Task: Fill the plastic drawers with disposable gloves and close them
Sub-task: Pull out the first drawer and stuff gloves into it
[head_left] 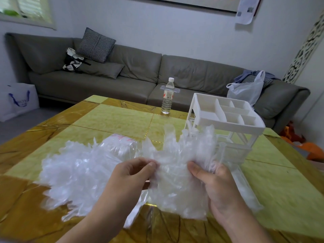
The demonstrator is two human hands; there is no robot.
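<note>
Holding a bunch of clear disposable gloves [177,174] up over the table [112,116], that's what the head view gives us: the left hand [130,174] pinches the film at its upper edge, thumb against curled fingers, and the right hand [215,186] grips the other side, thumb on top and fingers wrapped behind. To the left, a loose heap of gloves [77,171] sprawls on the tabletop, partly over a torn packet [121,146]. The white plastic drawer unit [226,118] stands just beyond the right hand, divided tray on top, and an open drawer [245,188] juts toward the person, low at the right. These gloves look feather-light, limp and slippery, likely to cling and slide apart, so I'd say bunch them tight in the middle rather than by a fingertip. A water bottle [168,96] stands at the far edge.
</note>
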